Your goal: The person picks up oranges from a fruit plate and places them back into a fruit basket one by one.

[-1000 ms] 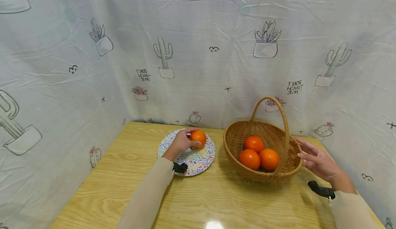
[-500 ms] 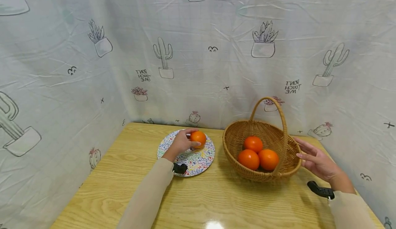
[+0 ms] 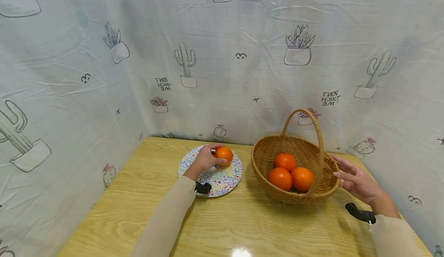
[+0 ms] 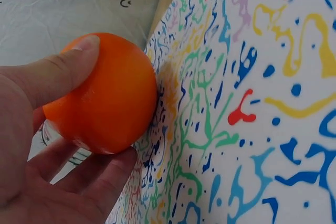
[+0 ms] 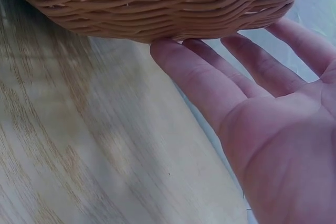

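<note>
My left hand [image 3: 204, 160] holds an orange [image 3: 224, 155] at the back of a round, flat plate [image 3: 222, 183] with a multicoloured squiggle pattern. In the left wrist view, the thumb lies across the top of the orange [image 4: 118, 98] and the fingers curl beneath it; it sits against the plate's surface. A wicker basket [image 3: 268, 147] with a tall arched handle stands to the right. Inside it three more oranges [image 3: 280, 178] lie together. My right hand [image 3: 360, 183] is at the basket's right side, its fairly straight fingertips touching the woven wall [image 5: 173, 17].
Both plate and basket stand on a light wooden table [image 3: 215, 226], near its back edge. A pale curtain [image 3: 222, 76] printed with cactus drawings encloses the back and both sides. Black wrist straps [image 3: 360, 212] are worn at the cuffs.
The head view shifts very slightly. Both hands, the held orange and the basket stay where they were.
</note>
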Demonstrator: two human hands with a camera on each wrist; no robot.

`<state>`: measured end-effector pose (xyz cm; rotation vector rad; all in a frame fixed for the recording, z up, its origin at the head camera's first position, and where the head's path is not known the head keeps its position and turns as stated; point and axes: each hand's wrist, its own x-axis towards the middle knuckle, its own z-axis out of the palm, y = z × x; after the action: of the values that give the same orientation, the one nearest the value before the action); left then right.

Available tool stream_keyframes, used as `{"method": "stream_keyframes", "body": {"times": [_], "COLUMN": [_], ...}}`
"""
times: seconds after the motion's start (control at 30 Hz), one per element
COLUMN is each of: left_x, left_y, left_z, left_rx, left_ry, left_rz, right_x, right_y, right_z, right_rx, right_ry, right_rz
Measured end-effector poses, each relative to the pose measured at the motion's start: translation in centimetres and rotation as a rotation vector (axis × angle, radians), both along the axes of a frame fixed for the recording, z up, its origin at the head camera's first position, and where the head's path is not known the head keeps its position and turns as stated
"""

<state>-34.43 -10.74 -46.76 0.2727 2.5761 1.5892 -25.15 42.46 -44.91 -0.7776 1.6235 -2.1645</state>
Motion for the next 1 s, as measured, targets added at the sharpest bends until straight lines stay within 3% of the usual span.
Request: {"method": "stream_keyframes", "body": {"times": [0.33, 0.57, 0.8, 1.0], "left_x": [0.3, 1.4, 2.0, 2.8], "left_y": [0.1, 0.2, 0.3, 0.1], "left_z": [0.2, 1.0, 1.5, 2.3], "left_rx": [0.005, 0.047, 0.037, 0.001], "left_ry": [0.031, 0.052, 0.069, 0.103], "left_rz": [0.006, 0.032, 0.007, -0.024], "right_x": [0.0, 0.1, 0.0, 0.0], "right_y": [0.0, 0.2, 0.2, 0.3], "right_z": [0.3, 0.4, 0.4, 0.5], "right_rx": [0.036, 0.045, 0.024, 0.070], "right_ry": [-0.019, -0.025, -0.020, -0.030], "right_rz": [-0.025, -0.050, -0.032, -0.067]}}
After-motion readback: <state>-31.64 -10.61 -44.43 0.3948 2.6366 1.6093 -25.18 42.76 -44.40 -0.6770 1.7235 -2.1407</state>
